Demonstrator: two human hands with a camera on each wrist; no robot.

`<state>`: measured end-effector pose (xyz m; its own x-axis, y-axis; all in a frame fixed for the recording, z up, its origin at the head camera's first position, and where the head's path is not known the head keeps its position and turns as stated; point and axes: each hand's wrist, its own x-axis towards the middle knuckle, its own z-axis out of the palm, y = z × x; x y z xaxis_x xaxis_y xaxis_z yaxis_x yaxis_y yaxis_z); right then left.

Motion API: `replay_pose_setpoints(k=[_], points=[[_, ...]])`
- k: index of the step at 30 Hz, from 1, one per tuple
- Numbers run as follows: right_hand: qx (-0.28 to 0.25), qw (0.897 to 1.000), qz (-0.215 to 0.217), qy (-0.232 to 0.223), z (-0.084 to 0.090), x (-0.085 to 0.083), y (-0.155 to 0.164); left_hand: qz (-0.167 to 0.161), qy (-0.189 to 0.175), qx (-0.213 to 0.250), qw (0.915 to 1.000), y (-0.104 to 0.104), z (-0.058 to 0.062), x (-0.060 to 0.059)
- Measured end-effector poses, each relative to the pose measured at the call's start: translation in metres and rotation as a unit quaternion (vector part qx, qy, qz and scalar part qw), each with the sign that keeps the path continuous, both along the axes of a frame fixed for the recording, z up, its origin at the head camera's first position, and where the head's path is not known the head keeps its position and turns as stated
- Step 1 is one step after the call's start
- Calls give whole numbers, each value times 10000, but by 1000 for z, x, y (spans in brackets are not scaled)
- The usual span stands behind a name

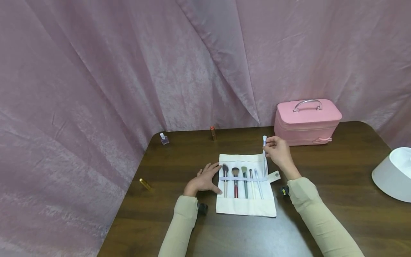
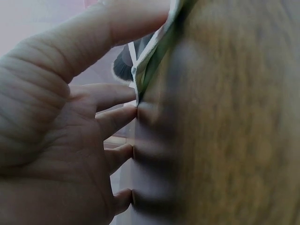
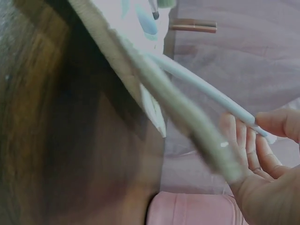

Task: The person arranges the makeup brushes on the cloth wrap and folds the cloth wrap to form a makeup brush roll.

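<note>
Cream canvas brush roll open on dark wooden worktop, five brushes in slots. Right hand fingers pinch slim white-handled brush; left hand flat, fingers straight. Pink case closed. No legible writing.

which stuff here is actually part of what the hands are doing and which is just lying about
In hand:
- cream brush roll, held flat by left hand
- white-handled brush, pinched by right hand
- five brushes under the roll's strap

Lying about:
- pink case
- nail polish bottle
- lipstick
- gold tube
- white bowl-like thing
</note>
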<state>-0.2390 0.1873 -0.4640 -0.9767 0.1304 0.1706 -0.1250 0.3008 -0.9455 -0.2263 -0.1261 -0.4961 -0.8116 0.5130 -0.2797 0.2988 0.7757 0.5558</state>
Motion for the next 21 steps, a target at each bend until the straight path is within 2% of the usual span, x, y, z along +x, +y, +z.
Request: replay_pose_setpoints(k=[7, 14, 21], points=[[157, 9975, 364, -580, -4, 0, 2, -20, 7, -20, 10000, 0, 0, -2], [229, 9895, 702, -1244, -7, 1, 0, 17, -1, -7, 10000, 1, 1, -1], [573, 9824, 859, -1554, -12, 3, -1, 45, 12, -23, 10000, 1, 0, 0]])
